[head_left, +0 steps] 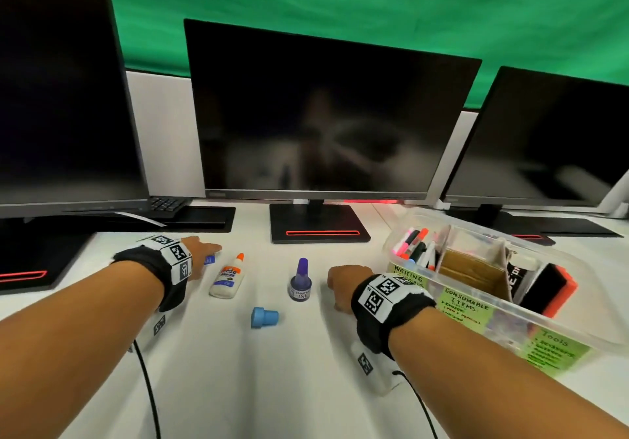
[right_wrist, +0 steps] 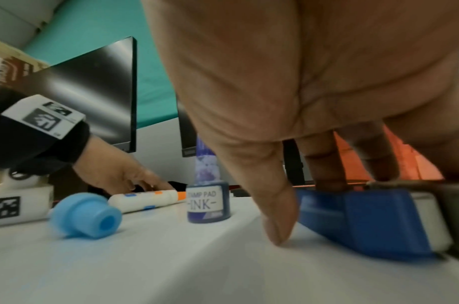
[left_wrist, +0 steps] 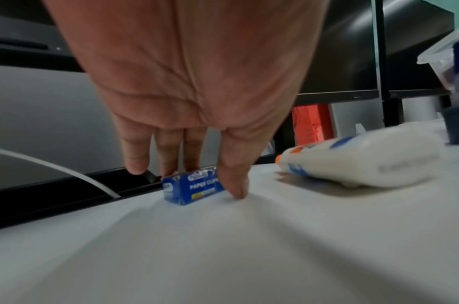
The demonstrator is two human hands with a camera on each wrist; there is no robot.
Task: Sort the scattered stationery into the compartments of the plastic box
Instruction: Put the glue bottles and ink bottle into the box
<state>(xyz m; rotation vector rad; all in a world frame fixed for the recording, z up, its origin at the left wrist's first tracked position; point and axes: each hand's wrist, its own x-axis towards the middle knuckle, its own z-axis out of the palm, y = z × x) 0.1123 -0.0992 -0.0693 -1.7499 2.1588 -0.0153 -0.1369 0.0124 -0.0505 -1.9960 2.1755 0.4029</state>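
My left hand [head_left: 211,251] reaches to the far left of the desk and pinches a small blue paper clip box [left_wrist: 192,189], fingers behind it and thumb in front. A white glue bottle [head_left: 227,277] lies just right of that hand. A purple stamp-pad ink bottle [head_left: 301,282] stands mid-desk, with a light blue stamp [head_left: 264,317] on its side in front. My right hand [head_left: 335,285] curls down over a blue-and-white tool [right_wrist: 358,218], fingers on top, thumb tip on the desk beside it. The head view hides this tool. The clear plastic box [head_left: 493,306] sits at the right.
The box holds markers [head_left: 415,244] in its left compartment, cardboard in the middle and a black-and-orange eraser [head_left: 551,289] at the right. Three dark monitors stand along the back, the central stand [head_left: 320,222] just behind the items. Cables trail from both wrists.
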